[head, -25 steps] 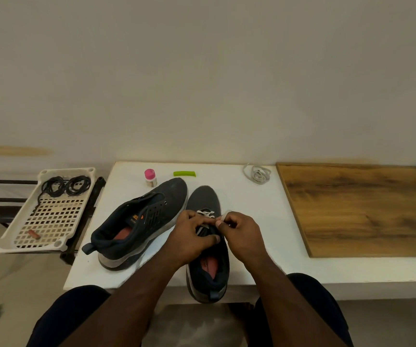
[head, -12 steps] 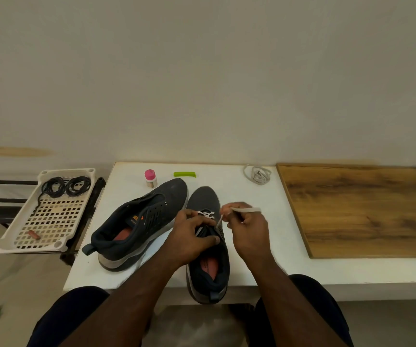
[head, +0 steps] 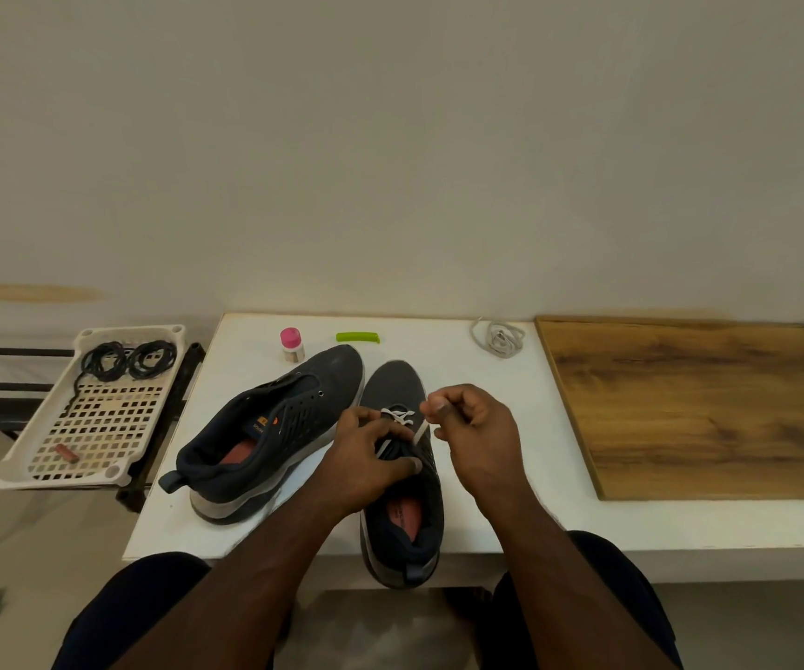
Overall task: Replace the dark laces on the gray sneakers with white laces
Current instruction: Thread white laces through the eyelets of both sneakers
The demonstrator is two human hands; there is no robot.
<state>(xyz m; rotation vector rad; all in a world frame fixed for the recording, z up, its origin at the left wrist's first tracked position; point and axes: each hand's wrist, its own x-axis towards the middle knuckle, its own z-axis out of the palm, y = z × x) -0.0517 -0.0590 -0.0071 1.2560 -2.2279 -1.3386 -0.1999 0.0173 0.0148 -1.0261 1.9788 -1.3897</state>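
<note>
Left hand (head: 371,456) grips the sneaker (head: 402,471) steady, right hand (head: 475,427) pinches the white lace (head: 420,431). Floppy stuff, so grab near the tip.

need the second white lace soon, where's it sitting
The spare white lace lies coiled at the table's far edge, just left of the wooden board.

Two dark gray sneakers (head: 289,427) with reddish insoles sit on a white surface (head: 511,427); one carries a white lace (head: 397,418). Black laces (head: 129,360) coil in a cream grid-patterned tray (head: 28,456). There's a pink-capped bottle (head: 292,344), a lime-green clip (head: 357,337), and a brown wood-grain board (head: 700,408).
</note>
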